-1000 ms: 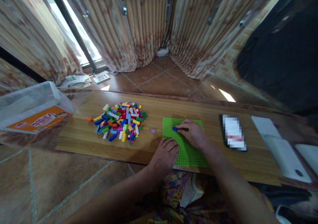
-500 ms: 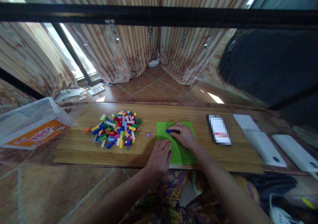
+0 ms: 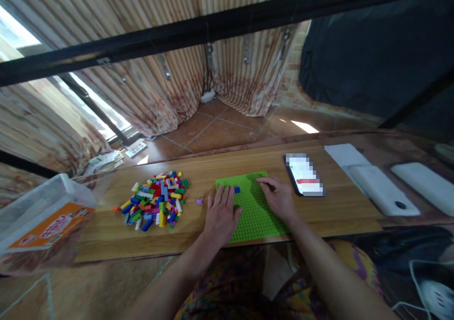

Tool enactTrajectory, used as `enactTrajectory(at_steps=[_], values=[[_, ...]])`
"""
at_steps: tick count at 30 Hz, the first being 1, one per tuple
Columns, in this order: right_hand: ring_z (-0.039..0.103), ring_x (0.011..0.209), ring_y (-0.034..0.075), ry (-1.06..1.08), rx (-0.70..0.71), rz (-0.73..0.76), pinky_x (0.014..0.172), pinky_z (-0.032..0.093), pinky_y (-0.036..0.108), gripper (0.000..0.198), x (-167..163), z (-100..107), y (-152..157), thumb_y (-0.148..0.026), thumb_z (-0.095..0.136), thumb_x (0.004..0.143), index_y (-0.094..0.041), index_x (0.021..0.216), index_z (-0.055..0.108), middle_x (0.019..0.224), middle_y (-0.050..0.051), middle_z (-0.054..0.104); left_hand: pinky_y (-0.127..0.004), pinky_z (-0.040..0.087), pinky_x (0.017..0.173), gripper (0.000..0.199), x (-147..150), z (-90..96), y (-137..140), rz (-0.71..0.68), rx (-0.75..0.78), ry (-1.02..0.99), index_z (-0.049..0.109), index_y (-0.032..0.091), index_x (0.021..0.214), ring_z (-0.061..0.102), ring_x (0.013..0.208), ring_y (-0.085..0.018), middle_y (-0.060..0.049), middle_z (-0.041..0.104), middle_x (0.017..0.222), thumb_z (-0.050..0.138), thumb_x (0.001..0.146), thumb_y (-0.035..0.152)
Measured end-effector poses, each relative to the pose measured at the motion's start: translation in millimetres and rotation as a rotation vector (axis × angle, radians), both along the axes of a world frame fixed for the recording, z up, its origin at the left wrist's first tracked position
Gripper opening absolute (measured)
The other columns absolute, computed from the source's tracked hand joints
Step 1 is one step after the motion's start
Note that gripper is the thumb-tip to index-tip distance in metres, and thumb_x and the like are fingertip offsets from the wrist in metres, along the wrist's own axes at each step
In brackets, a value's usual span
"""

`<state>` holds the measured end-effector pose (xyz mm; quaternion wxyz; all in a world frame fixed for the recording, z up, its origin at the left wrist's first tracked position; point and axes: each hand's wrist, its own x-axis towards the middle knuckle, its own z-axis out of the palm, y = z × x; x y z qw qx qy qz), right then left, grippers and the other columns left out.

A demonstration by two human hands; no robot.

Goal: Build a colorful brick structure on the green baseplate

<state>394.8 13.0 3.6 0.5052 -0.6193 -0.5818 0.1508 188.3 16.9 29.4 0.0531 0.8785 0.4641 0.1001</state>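
Note:
A green studded baseplate (image 3: pixel 253 216) lies on the wooden tabletop in front of me. One small blue brick (image 3: pixel 237 190) sits on its upper left part. My left hand (image 3: pixel 222 213) rests over the plate's left edge, fingers stretched out, fingertips right beside the blue brick. Above the plate's right side is my right hand (image 3: pixel 278 198), its fingers loosely bent and slightly apart, with no brick visible in them. A small purple brick (image 3: pixel 199 201) lies alone on the wood, left of the plate.
A heap of mixed coloured bricks (image 3: pixel 156 199) is spread on the left of the tabletop (image 3: pixel 198 230). Beyond it stands a clear plastic box (image 3: pixel 46 216) with an orange label. A phone (image 3: pixel 305 175) and white flat items (image 3: pixel 383 190) lie to the right. A dark bar (image 3: pixel 184 31) crosses above.
My right hand has let go of the blue brick and moved right. My left hand has moved up beside the brick with its fingers straightened. The camera view has tilted.

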Motion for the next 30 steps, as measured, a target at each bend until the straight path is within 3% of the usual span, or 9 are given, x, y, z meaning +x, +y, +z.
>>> enactTrajectory(at_steps=[4,10,21,30], values=[[0.067,0.084,0.02,-0.019,-0.021,0.024,0.08,0.052,0.035,0.024,-5,0,5,-0.016,0.049,0.088,-0.022,0.091,0.072,0.089,0.007,0.072,-0.064,0.027,0.111,0.051,2,0.9,-1,-0.012,0.063,0.071,0.044,0.013,0.141,0.04,0.137,-0.034,-0.015,0.052,0.143,0.045,0.095,0.035],[0.063,0.091,0.02,-0.182,-0.056,0.127,0.087,0.049,0.035,0.031,-17,1,11,-0.006,0.049,0.086,-0.023,0.094,0.074,0.093,0.006,0.071,-0.06,0.034,0.109,0.052,1,-3.7,2,-0.013,0.096,0.09,0.044,0.01,0.141,0.046,0.133,-0.033,-0.018,0.054,0.141,0.044,0.096,0.035],[0.059,0.091,0.02,-0.287,-0.079,0.186,0.086,0.044,0.034,0.031,-23,6,12,-0.003,0.052,0.083,-0.024,0.089,0.074,0.09,0.005,0.067,-0.052,0.037,0.108,0.055,-4,-11.9,2,-0.035,0.066,-0.158,0.035,0.014,0.144,0.045,0.133,-0.03,-0.018,0.052,0.14,0.047,0.094,0.033],[0.061,0.087,0.019,-0.197,-0.132,0.161,0.083,0.043,0.035,0.011,-32,11,15,-0.02,0.06,0.088,-0.022,0.086,0.07,0.088,0.004,0.07,-0.051,0.038,0.107,0.045,-6,-13.4,3,-0.067,0.067,-0.189,0.046,0.014,0.136,0.046,0.131,-0.029,-0.017,0.051,0.141,0.049,0.094,0.029]])
